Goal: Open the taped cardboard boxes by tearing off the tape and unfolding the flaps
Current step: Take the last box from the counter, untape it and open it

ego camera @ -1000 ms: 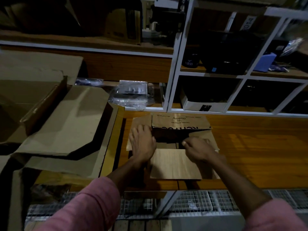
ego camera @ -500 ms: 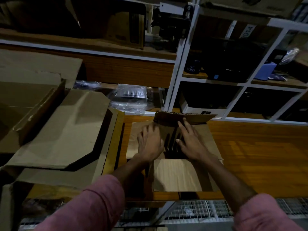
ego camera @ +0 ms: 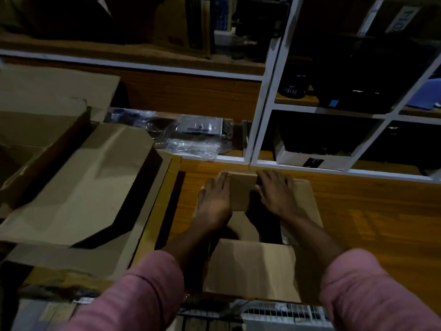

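A small cardboard box (ego camera: 303,211) sits on the orange wooden table (ego camera: 370,211) with its flaps unfolded. The near flap (ego camera: 253,271) lies open toward me, and another flap spreads to the right. The far flap (ego camera: 241,189) lies between my two hands. My left hand (ego camera: 214,201) rests flat on the flap's left side with the fingers stretched forward. My right hand (ego camera: 276,194) lies flat on its right side, fingers apart and thumb at the flap's edge. The dark opening of the box shows just below my right hand. I can make out no tape.
Large opened cardboard boxes (ego camera: 83,187) fill the left side, next to the small box. Clear plastic bags (ego camera: 195,137) lie behind them. A white shelf frame (ego camera: 262,103) with dark items stands right behind the box. Wire mesh (ego camera: 274,311) runs below the table's front edge.
The far flap stood upright with my hands just in front of it; now its plain face lies flat between them. Both hands have slid forward to its far edge.
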A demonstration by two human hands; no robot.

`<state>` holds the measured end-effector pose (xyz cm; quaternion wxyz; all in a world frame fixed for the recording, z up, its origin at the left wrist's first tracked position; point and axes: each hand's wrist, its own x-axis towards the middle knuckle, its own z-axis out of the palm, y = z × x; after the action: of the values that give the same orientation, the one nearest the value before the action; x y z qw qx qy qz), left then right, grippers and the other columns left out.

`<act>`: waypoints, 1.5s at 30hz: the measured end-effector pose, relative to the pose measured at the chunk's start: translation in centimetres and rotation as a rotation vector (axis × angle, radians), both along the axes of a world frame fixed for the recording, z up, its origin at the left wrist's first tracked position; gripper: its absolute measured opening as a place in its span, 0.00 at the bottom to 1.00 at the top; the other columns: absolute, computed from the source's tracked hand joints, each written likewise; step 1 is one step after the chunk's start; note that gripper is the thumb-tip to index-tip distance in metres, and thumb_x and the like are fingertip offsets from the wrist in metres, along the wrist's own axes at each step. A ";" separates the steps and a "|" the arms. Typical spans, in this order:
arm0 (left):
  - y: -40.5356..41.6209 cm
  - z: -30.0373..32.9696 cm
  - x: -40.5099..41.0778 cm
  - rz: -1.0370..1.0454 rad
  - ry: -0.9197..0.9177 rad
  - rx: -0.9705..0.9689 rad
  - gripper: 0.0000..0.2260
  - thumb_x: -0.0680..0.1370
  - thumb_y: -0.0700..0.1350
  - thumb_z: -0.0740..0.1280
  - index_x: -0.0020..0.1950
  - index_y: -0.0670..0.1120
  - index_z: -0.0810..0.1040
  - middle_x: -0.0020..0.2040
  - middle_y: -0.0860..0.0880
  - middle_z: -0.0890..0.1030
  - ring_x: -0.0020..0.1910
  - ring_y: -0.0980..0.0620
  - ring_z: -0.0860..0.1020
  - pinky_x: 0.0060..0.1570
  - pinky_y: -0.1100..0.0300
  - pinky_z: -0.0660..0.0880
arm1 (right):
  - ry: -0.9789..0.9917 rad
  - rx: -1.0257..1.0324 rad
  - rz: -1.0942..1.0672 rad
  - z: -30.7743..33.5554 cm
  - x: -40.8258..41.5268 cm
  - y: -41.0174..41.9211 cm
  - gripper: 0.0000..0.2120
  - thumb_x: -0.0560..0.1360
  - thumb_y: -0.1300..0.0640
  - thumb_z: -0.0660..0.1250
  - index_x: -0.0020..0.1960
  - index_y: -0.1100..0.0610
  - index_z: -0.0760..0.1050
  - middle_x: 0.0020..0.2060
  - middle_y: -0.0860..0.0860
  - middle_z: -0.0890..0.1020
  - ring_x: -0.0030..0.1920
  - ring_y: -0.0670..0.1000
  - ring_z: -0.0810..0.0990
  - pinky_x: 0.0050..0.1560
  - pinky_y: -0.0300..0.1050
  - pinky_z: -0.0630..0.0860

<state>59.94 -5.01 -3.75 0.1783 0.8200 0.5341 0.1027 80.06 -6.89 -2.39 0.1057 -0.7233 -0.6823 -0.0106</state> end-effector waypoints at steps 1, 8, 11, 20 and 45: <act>-0.2 0.1 0.0 0.008 -0.006 0.009 0.39 0.80 0.43 0.66 0.84 0.49 0.45 0.84 0.51 0.46 0.80 0.39 0.51 0.75 0.36 0.55 | -0.003 0.051 -0.008 -0.2 0.1 0.3 0.17 0.81 0.52 0.63 0.69 0.50 0.72 0.64 0.53 0.77 0.66 0.59 0.73 0.66 0.58 0.62; -0.8 -0.1 -0.8 -0.018 -0.017 0.092 0.38 0.80 0.42 0.64 0.84 0.47 0.46 0.84 0.49 0.47 0.77 0.39 0.55 0.72 0.42 0.64 | 0.035 0.063 -0.158 0.8 -1.2 1.5 0.08 0.72 0.59 0.71 0.48 0.49 0.77 0.50 0.52 0.83 0.55 0.57 0.78 0.53 0.52 0.67; -0.7 0.2 -0.7 -0.009 -0.022 0.065 0.38 0.79 0.40 0.66 0.84 0.46 0.48 0.84 0.48 0.49 0.75 0.39 0.57 0.72 0.42 0.66 | 0.006 0.046 -0.135 1.0 -1.2 0.9 0.11 0.72 0.61 0.71 0.53 0.52 0.78 0.53 0.55 0.82 0.56 0.59 0.77 0.57 0.54 0.70; -0.5 2.0 0.1 0.039 0.042 0.194 0.28 0.78 0.43 0.66 0.77 0.46 0.64 0.73 0.46 0.72 0.68 0.41 0.68 0.65 0.45 0.70 | 0.519 -0.389 -0.265 2.1 -5.8 -4.7 0.13 0.81 0.52 0.62 0.55 0.60 0.80 0.55 0.59 0.81 0.56 0.59 0.80 0.58 0.54 0.78; -8.3 0.0 -0.3 -0.080 -0.048 0.314 0.14 0.83 0.54 0.56 0.55 0.49 0.79 0.57 0.48 0.80 0.60 0.47 0.75 0.66 0.44 0.69 | 0.499 -0.001 -0.537 0.2 3.8 -16.9 0.18 0.81 0.63 0.60 0.70 0.57 0.71 0.58 0.57 0.80 0.57 0.58 0.80 0.51 0.49 0.75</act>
<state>59.61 -13.34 -3.73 0.0648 0.8558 0.4738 0.1973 83.87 -23.82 -2.22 0.2619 -0.8570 -0.4215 0.1390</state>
